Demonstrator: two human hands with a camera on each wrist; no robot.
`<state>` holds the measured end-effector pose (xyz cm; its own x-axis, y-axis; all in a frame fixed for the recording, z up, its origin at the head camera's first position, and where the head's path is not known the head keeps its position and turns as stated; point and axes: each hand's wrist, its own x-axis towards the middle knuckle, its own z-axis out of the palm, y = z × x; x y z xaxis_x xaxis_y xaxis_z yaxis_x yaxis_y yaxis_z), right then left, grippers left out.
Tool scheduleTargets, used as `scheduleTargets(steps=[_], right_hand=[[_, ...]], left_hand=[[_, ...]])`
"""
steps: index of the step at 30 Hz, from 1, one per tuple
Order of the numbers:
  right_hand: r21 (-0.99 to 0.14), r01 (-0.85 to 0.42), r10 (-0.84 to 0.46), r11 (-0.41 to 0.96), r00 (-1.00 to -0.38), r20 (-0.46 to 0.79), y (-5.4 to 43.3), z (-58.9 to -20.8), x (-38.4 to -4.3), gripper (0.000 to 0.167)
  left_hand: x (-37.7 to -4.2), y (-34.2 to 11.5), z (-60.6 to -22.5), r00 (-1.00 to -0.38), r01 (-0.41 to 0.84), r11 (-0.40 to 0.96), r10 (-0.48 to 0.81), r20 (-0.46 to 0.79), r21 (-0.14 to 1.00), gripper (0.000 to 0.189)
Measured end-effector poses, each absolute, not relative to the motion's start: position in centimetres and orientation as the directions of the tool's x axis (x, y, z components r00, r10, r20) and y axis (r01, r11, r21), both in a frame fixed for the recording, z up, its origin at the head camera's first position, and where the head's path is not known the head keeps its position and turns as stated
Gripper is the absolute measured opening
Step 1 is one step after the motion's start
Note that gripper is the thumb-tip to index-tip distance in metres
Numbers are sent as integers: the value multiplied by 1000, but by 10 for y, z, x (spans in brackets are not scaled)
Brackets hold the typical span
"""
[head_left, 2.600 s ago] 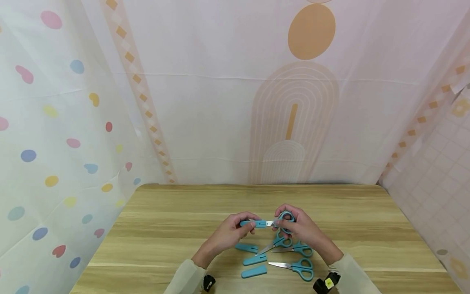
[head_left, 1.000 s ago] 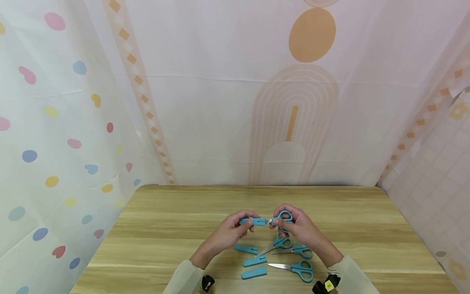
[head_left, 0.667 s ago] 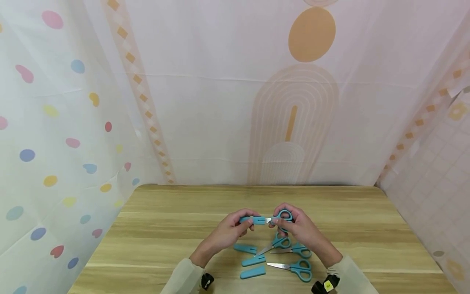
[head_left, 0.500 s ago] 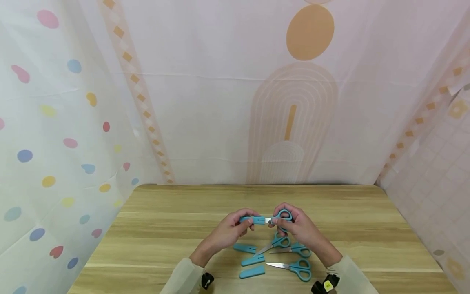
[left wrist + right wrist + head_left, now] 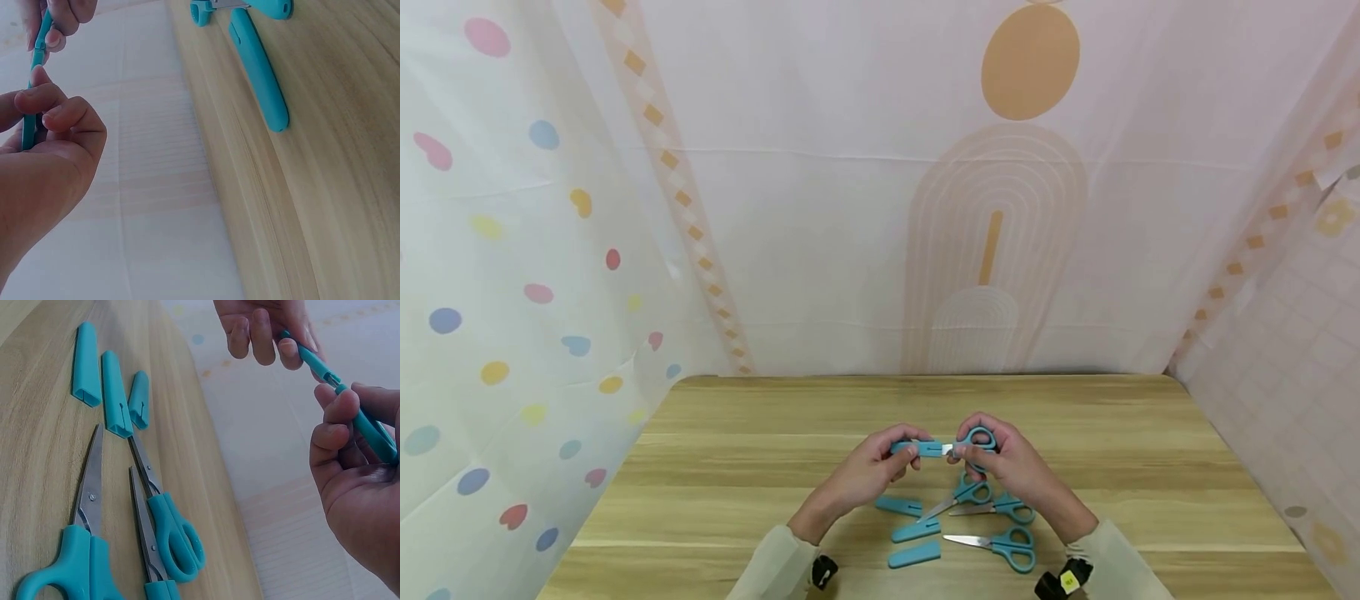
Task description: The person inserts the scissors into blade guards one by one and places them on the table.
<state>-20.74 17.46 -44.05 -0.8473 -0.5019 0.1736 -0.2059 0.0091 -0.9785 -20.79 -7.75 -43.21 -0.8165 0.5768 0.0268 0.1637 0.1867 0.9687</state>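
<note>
My left hand [image 5: 867, 468] pinches a teal blade cover [image 5: 929, 449] between thumb and fingers. From the other side, my right hand [image 5: 1013, 464] grips a pair of teal-handled scissors [image 5: 981, 436] by the loops. Their blades point left into the cover, with a short strip of metal showing between cover and handle. Both are held above the table, as the right wrist view shows with the cover [image 5: 314, 362] in line with the scissors handle [image 5: 373, 437]. Below the hands lie three more scissors, one at the front [image 5: 1015, 547], and three loose covers, the nearest [image 5: 914, 555] beside that pair's tips.
The wooden table [image 5: 760, 467] reaches back to a patterned curtain [image 5: 820, 267], with more cloth at both sides. Two of the lying scissors, one behind [image 5: 973, 492] and one to its right [image 5: 1015, 508], rest close together. A middle cover [image 5: 916, 530] meets a blade tip.
The strip of metal between cover and handle looks slightly shorter than 2.6 seconds ago. Both hands keep their hold and have barely moved. The head view has shifted a little.
</note>
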Motion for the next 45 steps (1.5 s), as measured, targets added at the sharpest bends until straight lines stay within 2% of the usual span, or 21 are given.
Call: scheduleTargets(steps=[12, 21, 29, 45], right_hand=[[-979, -204, -509, 8, -844, 172, 177, -443, -208, 20], [-981, -191, -509, -19, -843, 174, 180, -443, -208, 23], [-985, -173, -491, 0, -858, 151, 181, -442, -207, 23], [-974, -226, -481, -7, -853, 202, 179, -439, -211, 20]], left_hand=[[-209, -80, -437, -839, 171, 214, 543, 28, 962, 27], [-209, -79, -437, -827, 128, 181, 563, 4, 975, 28], [-209, -80, -435, -854, 159, 219, 520, 23, 963, 23], [-215, -80, -432, -833, 148, 167, 552, 32, 975, 23]])
